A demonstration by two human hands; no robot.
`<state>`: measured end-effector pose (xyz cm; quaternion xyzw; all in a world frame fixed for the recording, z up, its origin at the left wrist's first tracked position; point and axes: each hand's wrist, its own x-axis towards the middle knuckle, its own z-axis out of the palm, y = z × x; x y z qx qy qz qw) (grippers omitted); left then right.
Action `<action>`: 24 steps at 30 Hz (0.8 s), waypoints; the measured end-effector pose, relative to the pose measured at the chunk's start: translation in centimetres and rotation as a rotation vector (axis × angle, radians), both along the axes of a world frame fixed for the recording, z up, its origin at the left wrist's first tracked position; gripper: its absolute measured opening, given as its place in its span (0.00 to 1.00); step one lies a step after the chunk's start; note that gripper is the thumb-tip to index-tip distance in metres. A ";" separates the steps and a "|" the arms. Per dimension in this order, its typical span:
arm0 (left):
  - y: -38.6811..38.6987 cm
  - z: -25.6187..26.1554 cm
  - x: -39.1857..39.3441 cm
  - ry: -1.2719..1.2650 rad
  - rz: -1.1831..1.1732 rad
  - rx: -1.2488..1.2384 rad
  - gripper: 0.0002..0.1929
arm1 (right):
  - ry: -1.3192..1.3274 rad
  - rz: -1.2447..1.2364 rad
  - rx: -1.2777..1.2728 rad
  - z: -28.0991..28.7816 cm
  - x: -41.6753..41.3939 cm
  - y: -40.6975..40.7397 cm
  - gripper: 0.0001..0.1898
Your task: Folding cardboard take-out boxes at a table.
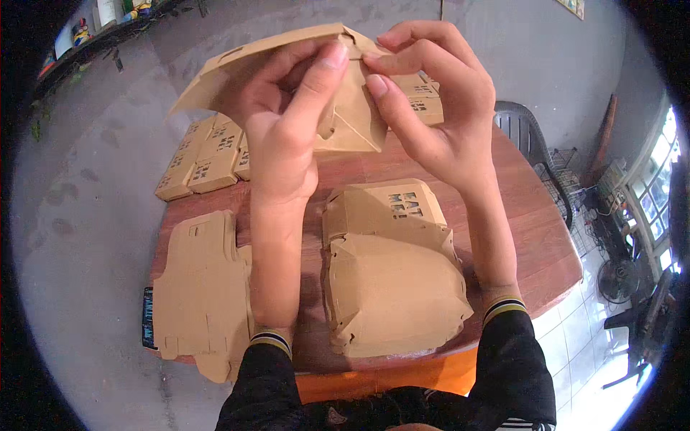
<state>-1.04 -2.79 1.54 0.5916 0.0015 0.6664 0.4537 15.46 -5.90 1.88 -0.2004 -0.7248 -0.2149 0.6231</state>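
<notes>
A partly folded brown cardboard box [353, 102] is held up above the table. My left hand [291, 102] grips it, thumb near the top corner, other fingers behind the raised panel. My right hand [442, 91] pinches its right edge near a slot with thumb and fingertips. Below, between my forearms, lies a stack of opened, shaped boxes [399, 291], the far one with cut-out lettering. Flat cardboard blanks [197, 285] are piled left of my left forearm.
Closed boxes with cut-out lettering [215, 156] stand at the table's far left, more [426, 99] behind my right hand. A dark phone-like device [147, 318] lies under the blanks' left edge. A plastic chair [523, 129] stands beyond the wooden table [528, 215]; a fan [618, 281] is at right.
</notes>
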 end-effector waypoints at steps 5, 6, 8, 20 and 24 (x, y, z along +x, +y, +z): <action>0.5 -0.4 -0.1 -0.032 -0.024 0.066 0.12 | -0.029 -0.062 -0.070 0.1 0.4 -0.6 0.08; 0.6 -0.5 0.0 0.006 0.057 0.061 0.12 | -0.044 -0.032 -0.106 0.3 0.7 -0.9 0.07; 0.9 -0.9 0.4 0.033 0.109 0.151 0.12 | -0.079 -0.066 -0.114 0.7 1.0 -1.1 0.08; 1.7 -3.4 2.3 0.538 0.759 0.512 0.19 | -0.149 -0.223 0.163 -0.2 -0.9 -1.7 0.19; 2.4 -2.9 2.1 0.632 0.540 0.393 0.21 | -0.068 -0.341 0.165 -0.3 -0.3 -1.1 0.18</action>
